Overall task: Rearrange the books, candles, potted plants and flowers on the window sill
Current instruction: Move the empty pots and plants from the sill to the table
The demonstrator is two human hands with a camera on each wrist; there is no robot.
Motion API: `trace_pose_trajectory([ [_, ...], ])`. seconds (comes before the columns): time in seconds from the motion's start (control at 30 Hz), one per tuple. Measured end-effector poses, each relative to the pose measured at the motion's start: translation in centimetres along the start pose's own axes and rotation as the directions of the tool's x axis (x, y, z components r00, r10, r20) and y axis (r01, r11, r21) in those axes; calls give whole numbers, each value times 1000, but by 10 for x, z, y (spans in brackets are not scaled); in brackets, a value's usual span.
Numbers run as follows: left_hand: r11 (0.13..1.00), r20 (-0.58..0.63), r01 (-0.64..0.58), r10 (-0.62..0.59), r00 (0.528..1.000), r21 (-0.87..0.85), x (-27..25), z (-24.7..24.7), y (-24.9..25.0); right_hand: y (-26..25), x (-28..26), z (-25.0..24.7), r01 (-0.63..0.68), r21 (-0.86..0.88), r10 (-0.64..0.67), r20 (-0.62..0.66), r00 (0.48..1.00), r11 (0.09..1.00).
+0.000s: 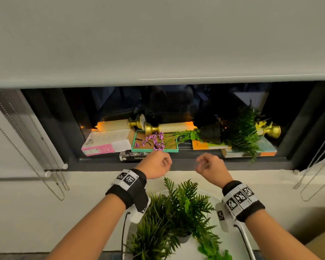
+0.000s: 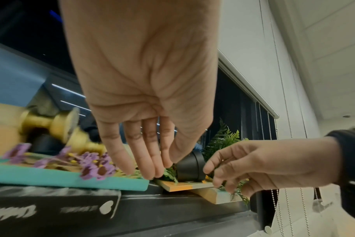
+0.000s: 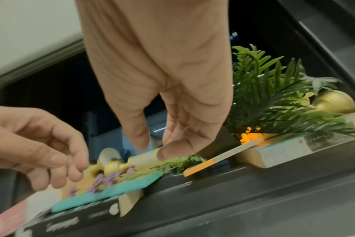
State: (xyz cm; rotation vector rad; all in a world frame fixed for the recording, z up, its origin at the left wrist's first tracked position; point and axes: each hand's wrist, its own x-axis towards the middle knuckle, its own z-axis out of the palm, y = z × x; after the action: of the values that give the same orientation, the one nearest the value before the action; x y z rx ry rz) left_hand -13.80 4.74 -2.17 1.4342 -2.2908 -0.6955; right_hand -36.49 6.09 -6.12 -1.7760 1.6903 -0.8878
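The dark window sill (image 1: 233,162) carries flat books: a pink and white one (image 1: 105,141), a teal-edged one (image 1: 137,145), a black one (image 1: 133,157), an orange one (image 1: 204,146) and a pale teal one (image 1: 266,149). Two cream candles (image 1: 113,124) (image 1: 174,127) in gold holders lie on their sides at the back. Purple flowers (image 1: 155,140) lie across the teal-edged book. A black pot (image 1: 211,133) lies tipped over with its fern (image 1: 242,132) spilling right. My left hand (image 1: 165,162) and right hand (image 1: 201,164) hover at the sill's front edge, fingers loosely curled, holding nothing.
A third gold holder (image 1: 272,131) and yellow flowers (image 1: 261,125) lie behind the fern. A roller blind (image 1: 158,44) hangs low over the sill, with bead chains (image 1: 26,147) at both sides. Below my wrists a potted fern (image 1: 176,212) stands on a white round table (image 1: 231,244).
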Motion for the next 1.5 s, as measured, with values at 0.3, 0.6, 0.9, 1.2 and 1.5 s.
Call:
trace_pose_trajectory([
  [0.3,986,-54,-30,39,998,164,70,13,37,23,76,-39,-298,149,324,-201,924,943],
  [0.6,965,69,-30,12,998,261,118,45,42,42,96,-32,-326,176,364,-274,890,929],
  [0.9,924,120,-24,-24,992,381,139,61,33,57,102,-34,-55,67,78,-395,915,996],
  [1.2,920,130,-30,-23,991,391,144,68,30,53,95,-55,49,-1,-44,-421,906,999],
  [1.5,935,120,-30,-14,993,353,140,63,35,51,88,-81,70,-115,-114,-437,892,991],
])
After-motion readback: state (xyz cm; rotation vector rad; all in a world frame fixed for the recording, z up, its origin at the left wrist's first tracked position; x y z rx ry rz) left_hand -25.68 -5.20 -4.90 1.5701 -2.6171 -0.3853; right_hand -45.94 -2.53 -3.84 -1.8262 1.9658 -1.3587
